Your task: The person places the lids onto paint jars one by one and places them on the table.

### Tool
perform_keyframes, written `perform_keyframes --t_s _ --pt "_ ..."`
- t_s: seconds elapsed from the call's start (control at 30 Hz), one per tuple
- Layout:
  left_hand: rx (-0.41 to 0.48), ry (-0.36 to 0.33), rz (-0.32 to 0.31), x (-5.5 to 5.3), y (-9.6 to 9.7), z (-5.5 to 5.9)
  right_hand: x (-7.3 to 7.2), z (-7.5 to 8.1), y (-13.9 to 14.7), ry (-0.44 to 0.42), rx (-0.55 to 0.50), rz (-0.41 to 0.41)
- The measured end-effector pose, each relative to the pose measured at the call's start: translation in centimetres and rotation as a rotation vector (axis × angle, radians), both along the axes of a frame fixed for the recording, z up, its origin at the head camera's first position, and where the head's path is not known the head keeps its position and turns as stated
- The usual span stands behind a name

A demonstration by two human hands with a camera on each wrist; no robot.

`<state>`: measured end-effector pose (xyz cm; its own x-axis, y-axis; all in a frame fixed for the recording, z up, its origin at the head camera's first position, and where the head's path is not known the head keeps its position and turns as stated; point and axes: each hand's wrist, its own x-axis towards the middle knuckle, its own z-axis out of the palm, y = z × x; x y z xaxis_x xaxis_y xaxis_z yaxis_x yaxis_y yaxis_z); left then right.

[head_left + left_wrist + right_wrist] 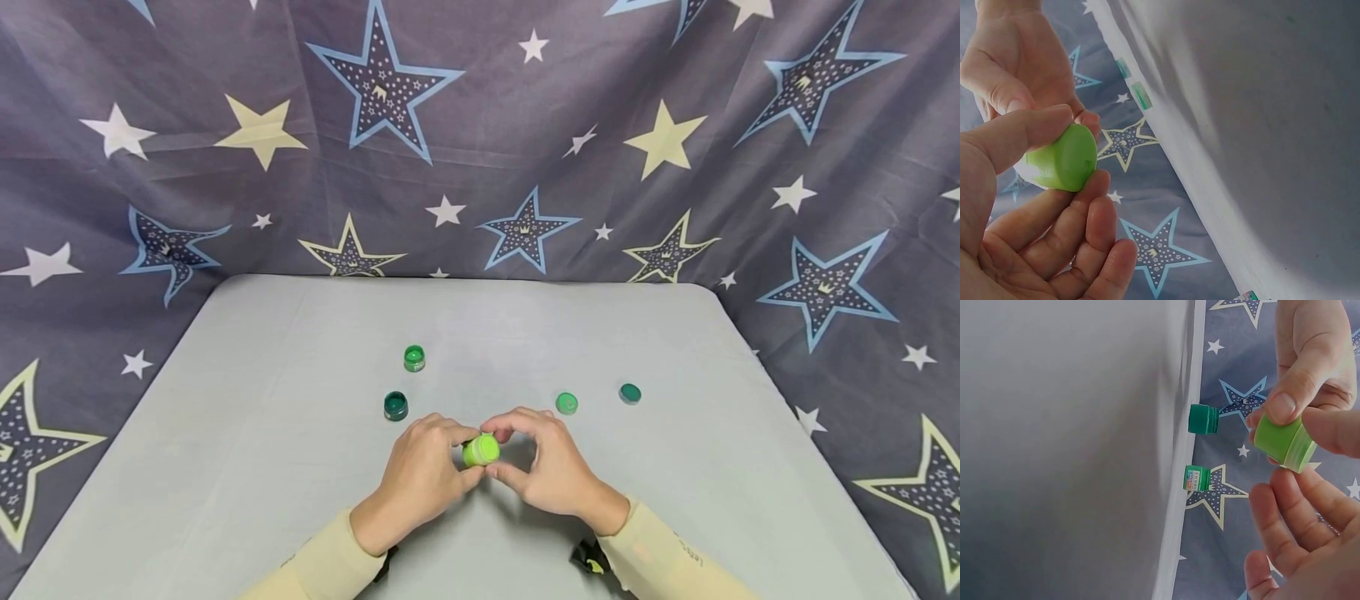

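Between the two hands is a small lime-green jar [480,450], tilted and above the table, its top turned toward the right hand. My left hand [423,467] pinches the jar's body between thumb and fingers. The right hand [551,462] has its thumb and fingertips round the lid end of the jar [1299,450]. In the left wrist view the jar's smooth base [1080,157] shows between the left thumb and fingers. Left of the hands stand a dark green jar [395,406] and a bright green jar [414,358], both uncovered.
On the right of the white table [300,350] lie a light green lid [567,403] and a dark green lid [630,393]. A grey curtain [480,167] printed with stars hangs behind and beside the table. Black straps [588,557] show near the wrists.
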<state>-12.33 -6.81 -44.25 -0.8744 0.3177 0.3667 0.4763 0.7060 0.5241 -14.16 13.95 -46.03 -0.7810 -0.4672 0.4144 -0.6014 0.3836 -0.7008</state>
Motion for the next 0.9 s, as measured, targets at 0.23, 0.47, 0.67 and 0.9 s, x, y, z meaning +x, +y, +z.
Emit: perform_keyframes --t_s 0.23,0.47,0.67,0.9 --pt "-0.003 0.005 0.007 0.03 0.03 0.07 -0.08 -0.06 -0.09 -0.004 -0.026 -0.012" --pt "-0.011 -0.004 0.013 0.13 0.07 0.10 -0.07 0.00 -0.14 -0.021 -0.015 -0.049" --pt "-0.016 0.020 0.008 0.15 0.13 0.00 0.07 0.06 -0.23 -0.039 0.011 -0.090" --pt "-0.023 0.016 0.005 0.17 0.20 -0.13 0.20 0.08 -0.45 -0.011 0.046 -0.139"
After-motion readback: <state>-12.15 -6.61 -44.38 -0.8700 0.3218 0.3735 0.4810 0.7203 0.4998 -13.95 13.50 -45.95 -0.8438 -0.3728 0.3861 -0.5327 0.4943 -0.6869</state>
